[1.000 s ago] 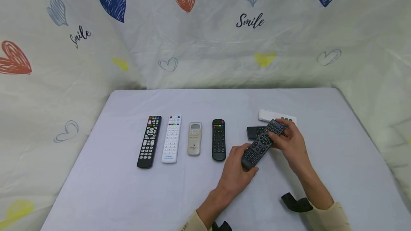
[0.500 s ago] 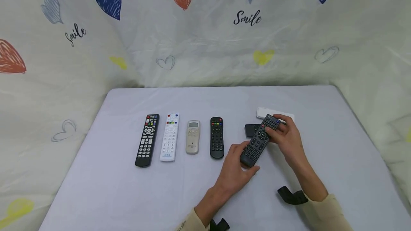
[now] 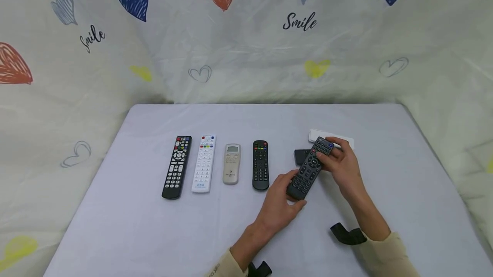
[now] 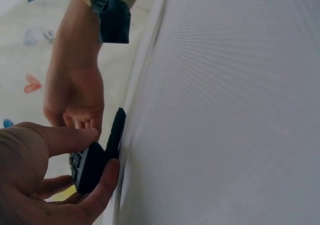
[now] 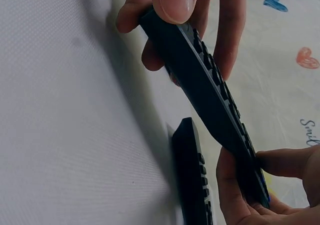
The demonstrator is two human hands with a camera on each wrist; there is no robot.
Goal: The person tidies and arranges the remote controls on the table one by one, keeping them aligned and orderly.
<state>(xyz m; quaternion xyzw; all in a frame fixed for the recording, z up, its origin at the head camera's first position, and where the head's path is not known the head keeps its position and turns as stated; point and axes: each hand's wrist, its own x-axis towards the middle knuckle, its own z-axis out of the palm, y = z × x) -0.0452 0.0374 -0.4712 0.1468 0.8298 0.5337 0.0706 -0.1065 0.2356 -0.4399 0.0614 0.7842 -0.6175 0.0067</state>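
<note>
Over a pale worktop [image 3: 154, 225], both hands pinch the black remote [image 3: 308, 170]: left hand [image 3: 279, 202] low, right hand [image 3: 343, 165] high; seemingly light, rigid, best gripped along its edges

four remotes [image 3: 260, 165] in a row left | held remote [image 3: 309, 168] right | two remotes [image 3: 301, 155] behind

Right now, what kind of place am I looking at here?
Probably a staged recording setup rather than a lived-in room: a table under a plain white cover, a heart-printed "Smile" cloth backdrop draped behind and around it, and remote controls lined up in a neat row.
</note>
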